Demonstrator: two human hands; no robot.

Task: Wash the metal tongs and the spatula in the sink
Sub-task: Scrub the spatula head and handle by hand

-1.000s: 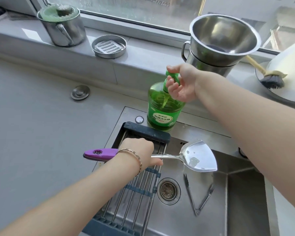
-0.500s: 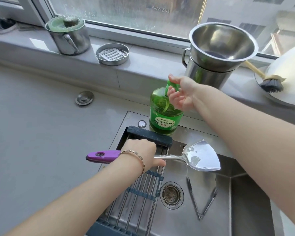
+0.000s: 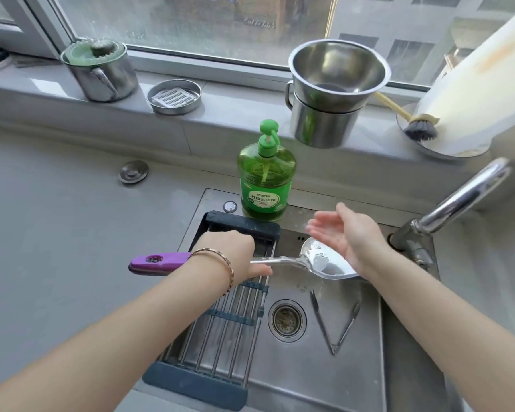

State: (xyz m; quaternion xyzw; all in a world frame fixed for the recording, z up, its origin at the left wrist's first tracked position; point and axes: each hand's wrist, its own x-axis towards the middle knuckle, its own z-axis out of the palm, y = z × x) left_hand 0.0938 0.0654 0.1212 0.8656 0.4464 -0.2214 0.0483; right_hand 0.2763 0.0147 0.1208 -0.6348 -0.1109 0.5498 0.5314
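My left hand grips the spatula by its purple handle and holds it level over the steel sink. The metal blade is wet. My right hand hovers open, palm up, just above the far edge of the blade, holding nothing. The metal tongs lie spread in a V on the sink floor, right of the drain. A green dish soap bottle with a pump stands on the sink's back rim, behind both hands.
A roll-up drying rack covers the sink's left part. The faucet arches in from the right. On the windowsill stand a lidded steel pot, a round steel dish, stacked steel bowls and a dish brush. A drain plug lies on the counter.
My right hand has left the soap pump and come down, palm open, over the spatula blade. The left hand still holds the spatula in the same place.
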